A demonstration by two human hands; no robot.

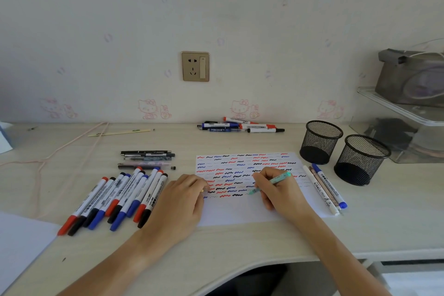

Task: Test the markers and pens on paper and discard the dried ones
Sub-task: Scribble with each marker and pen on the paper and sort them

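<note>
Pale wood-grain counter runs along a wall papered with faint cartoon cats. Nearest, the left hand lies flat, fingers relaxed, pressing the left edge of the paper. The right hand grips a teal pen, its tip touching the sheet at the end of the lowest row of red, blue and black squiggles. Left of the paper lies a fan of capped whiteboard markers, with a few dark pens just beyond them. On the paper's right edge rest three more pens. Two black mesh cups stand farther right. Against the wall lies another pile of markers, below a gold wall socket.
</note>
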